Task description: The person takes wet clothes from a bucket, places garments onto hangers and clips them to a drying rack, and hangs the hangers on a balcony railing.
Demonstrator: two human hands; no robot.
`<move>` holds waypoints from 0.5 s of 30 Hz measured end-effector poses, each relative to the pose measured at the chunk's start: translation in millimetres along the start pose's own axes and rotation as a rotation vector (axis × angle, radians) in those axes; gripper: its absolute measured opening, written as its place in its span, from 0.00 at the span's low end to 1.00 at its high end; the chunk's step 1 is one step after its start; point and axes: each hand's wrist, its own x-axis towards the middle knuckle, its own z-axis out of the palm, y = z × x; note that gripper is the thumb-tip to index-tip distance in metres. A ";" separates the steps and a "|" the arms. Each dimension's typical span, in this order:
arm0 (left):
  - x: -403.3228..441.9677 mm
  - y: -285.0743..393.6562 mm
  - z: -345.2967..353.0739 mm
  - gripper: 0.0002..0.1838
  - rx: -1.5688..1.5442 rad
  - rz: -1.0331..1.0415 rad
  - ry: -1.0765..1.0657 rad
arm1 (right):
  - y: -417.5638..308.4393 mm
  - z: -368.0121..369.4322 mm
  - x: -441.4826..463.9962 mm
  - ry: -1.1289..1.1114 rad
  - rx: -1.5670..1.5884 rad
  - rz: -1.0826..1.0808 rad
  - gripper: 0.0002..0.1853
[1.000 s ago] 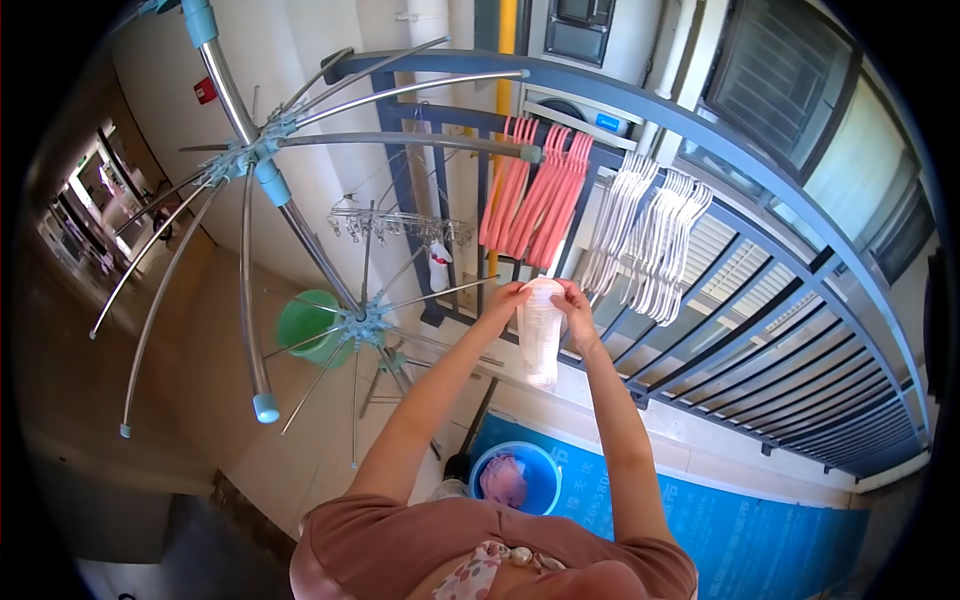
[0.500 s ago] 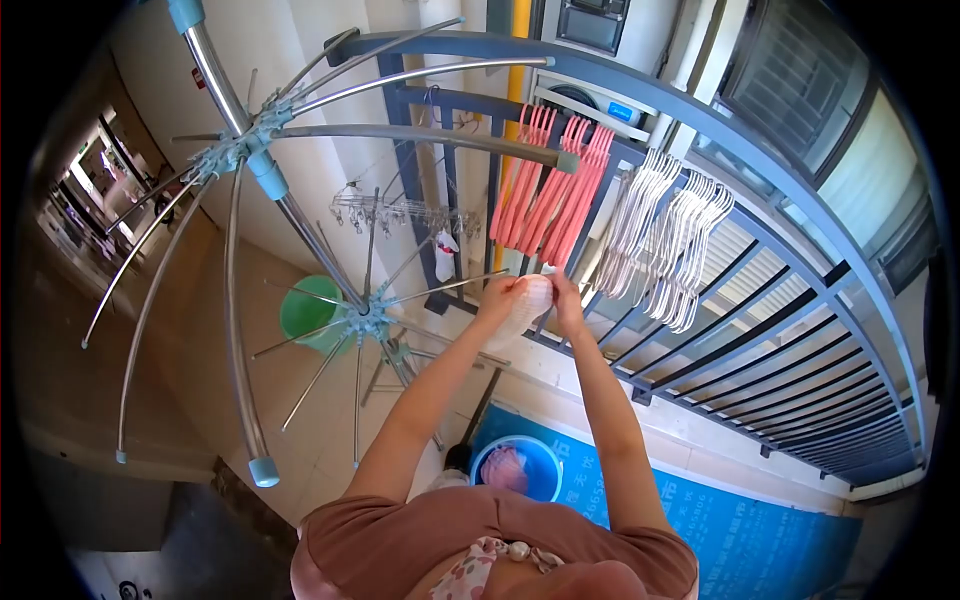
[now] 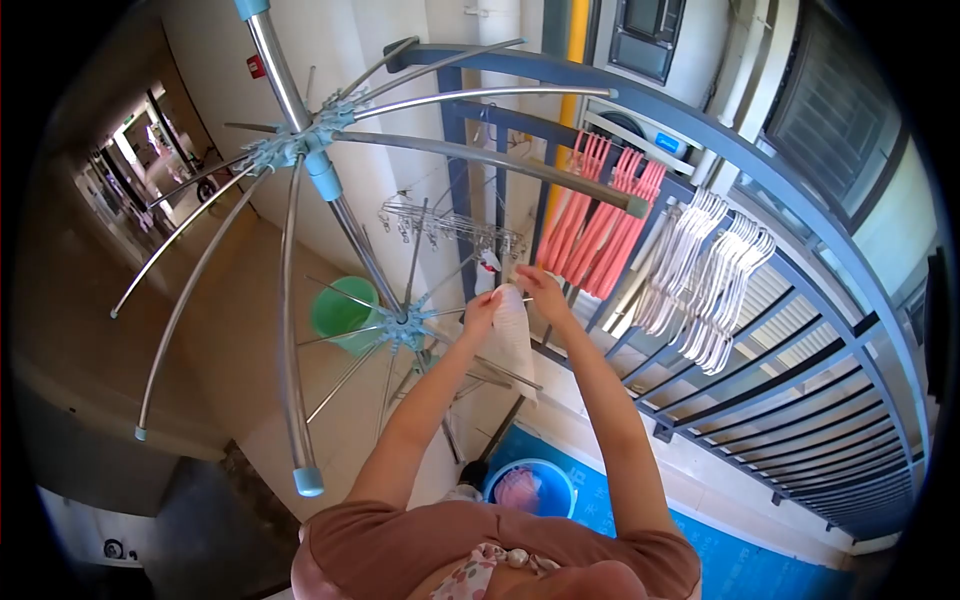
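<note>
Now pale cloth (image 3: 514,335), long axis eleven-to-five o'clock, is pinched by the nearer left hand (image 3: 482,311); right hand (image 3: 544,292) grip unclear.

It looks like a home balcony with laundry gear: a railing (image 3: 550,69) lines the edge, pink hangers (image 3: 600,230) and white hangers (image 3: 690,265) hang along it, a spoked drying rack (image 3: 357,235) stands nearby, a basin (image 3: 558,490) and a bucket (image 3: 336,316) sit below, and a window (image 3: 840,130) shows beyond.
</note>
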 end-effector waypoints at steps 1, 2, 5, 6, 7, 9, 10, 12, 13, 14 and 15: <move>1.5 6.1 -7.2 0.14 -0.054 -0.019 0.029 | 0.8 12.0 19.3 -0.041 0.037 0.000 0.18; 2.7 11.8 -13.7 0.13 -0.108 -0.038 0.057 | 1.4 22.6 35.6 -0.062 -0.008 0.021 0.20; 5.9 26.2 -33.2 0.12 -0.112 -0.079 0.120 | -9.9 56.0 59.8 -0.043 -0.131 0.062 0.25; 12.8 19.4 -41.4 0.12 -0.113 -0.066 0.118 | -9.7 67.1 62.4 0.016 -0.162 0.058 0.26; 15.9 20.9 -45.3 0.12 -0.117 -0.051 0.114 | -3.2 76.6 66.6 0.075 -0.194 0.052 0.27; 19.6 26.2 -49.3 0.11 -0.051 -0.086 0.160 | -3.5 86.7 73.0 0.132 -0.228 -0.010 0.23; 20.3 29.9 -50.9 0.11 -0.018 -0.105 0.185 | -8.7 87.7 73.9 0.122 -0.229 0.003 0.21; 24.6 32.7 -54.2 0.11 -0.027 -0.067 0.199 | -12.9 90.4 72.2 0.145 -0.195 -0.053 0.14; 25.9 29.9 -56.5 0.11 -0.033 -0.053 0.207 | -11.7 91.0 73.7 0.127 -0.126 -0.039 0.13; 26.7 26.6 -59.3 0.10 -0.016 -0.038 0.203 | -9.8 90.3 73.6 0.110 -0.057 -0.020 0.12; 26.5 27.1 -60.7 0.10 0.002 -0.025 0.198 | -11.6 88.5 71.5 0.093 0.010 0.001 0.11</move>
